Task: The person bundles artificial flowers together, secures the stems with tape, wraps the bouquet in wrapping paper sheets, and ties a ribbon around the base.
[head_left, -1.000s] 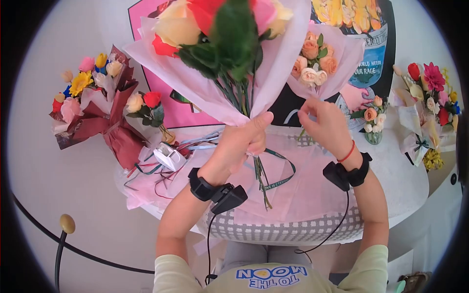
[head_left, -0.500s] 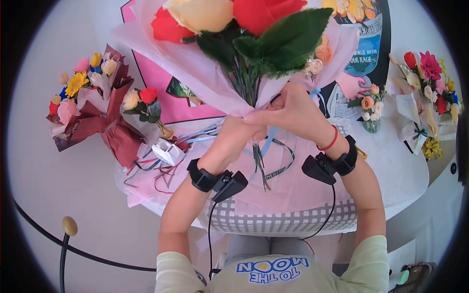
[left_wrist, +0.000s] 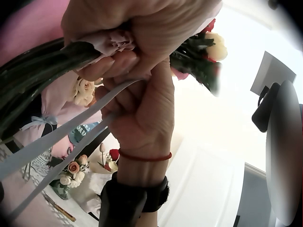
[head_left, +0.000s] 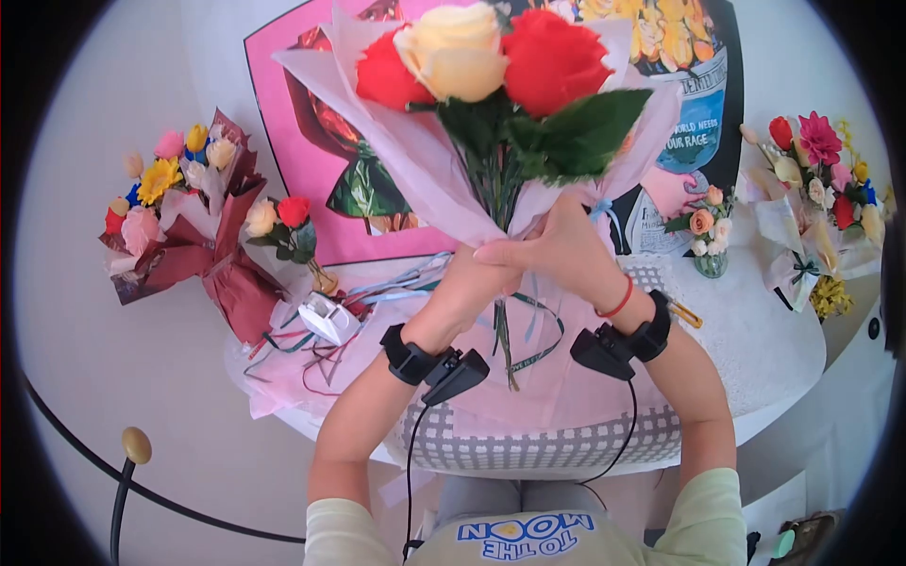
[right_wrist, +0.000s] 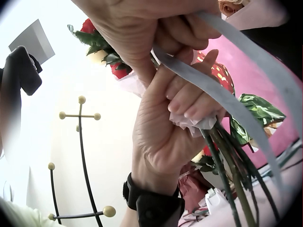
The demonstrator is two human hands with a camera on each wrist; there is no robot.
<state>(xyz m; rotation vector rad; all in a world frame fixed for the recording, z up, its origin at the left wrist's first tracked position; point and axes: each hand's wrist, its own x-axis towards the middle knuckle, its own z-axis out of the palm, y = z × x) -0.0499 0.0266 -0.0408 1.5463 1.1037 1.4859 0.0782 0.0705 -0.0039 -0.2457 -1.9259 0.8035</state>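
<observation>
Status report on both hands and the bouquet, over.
Left hand grips pink-paper-wrapped rose bouquet at the stems. Right hand pinches pale blue ribbon there. Nothing in the way.

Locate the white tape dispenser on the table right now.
In the head view, the white tape dispenser sits left of the left hand, among loose ribbons below the maroon-wrapped bouquet.

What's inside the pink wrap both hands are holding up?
The pink wrap holds two red roses, a cream rose, green leaves and stems. Left hand and right hand cover the gathered neck.
</observation>
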